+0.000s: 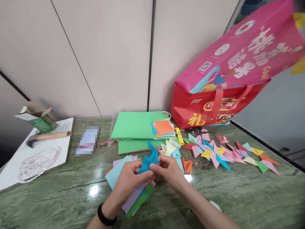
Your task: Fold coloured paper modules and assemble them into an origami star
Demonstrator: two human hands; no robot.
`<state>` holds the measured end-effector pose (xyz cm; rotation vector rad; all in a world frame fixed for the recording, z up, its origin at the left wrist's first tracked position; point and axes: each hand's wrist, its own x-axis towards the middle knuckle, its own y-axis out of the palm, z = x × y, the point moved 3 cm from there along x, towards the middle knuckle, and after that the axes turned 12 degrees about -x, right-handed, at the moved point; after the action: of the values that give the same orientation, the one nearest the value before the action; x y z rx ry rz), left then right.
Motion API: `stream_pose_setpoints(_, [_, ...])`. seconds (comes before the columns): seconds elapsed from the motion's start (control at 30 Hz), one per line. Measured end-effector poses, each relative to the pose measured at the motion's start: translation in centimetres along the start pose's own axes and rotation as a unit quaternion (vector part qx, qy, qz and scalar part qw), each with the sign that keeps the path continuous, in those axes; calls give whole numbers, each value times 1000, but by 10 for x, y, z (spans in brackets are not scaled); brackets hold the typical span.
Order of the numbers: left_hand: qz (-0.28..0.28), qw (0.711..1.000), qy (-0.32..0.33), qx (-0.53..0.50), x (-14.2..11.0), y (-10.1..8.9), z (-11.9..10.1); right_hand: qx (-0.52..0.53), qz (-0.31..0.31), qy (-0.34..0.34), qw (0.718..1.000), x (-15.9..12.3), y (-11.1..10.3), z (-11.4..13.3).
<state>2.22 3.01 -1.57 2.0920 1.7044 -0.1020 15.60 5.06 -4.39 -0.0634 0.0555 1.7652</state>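
Note:
A folded blue origami paper (149,161) with pointed tips is held up between both hands. My left hand (130,178), with a black band on the wrist, pinches its lower left side. On the right side, my right hand (168,169) grips it between thumb and fingers. Beneath the hands lies a fanned pile of coloured paper sheets (116,173) in light blue, purple and green. Just beyond the right hand sit folded cream paper pieces (169,148) and an orange folded piece (186,165).
Several folded paper stars (214,151) spread across the right. Green paper packs (140,125) lie at the back with small orange squares (164,127) and a yellow glue stick (179,136). A red bag (186,108) stands behind. At left, a white board (14,165) bears a hammer-like tool (52,135) and beads.

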Motion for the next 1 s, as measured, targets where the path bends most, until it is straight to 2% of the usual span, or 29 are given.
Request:
stream_pose_setpoints(0.13, [-24, 1000, -8, 5, 2, -2, 5, 1, 5, 11, 1000, 0, 1, 0])
stream_pose_setpoints(0.27, [-19, 1000, -8, -18, 3, -3, 6, 27, 9, 10, 1000, -1, 2, 2])
stream_pose_setpoints(0.47, [48, 997, -3, -68, 0, 4, 0, 48, -33, 34, 998, 0, -1, -1])
stream_pose_setpoints(0.67, [80, 996, -18, -43, 0, 3, 2, 14, 12, 1, 1000, 1, 0, 0])
stream_pose_setpoints(1.0, [30, 998, -60, -1, 3, 5, 10, -48, 17, -31, 998, 1, 0, -5])
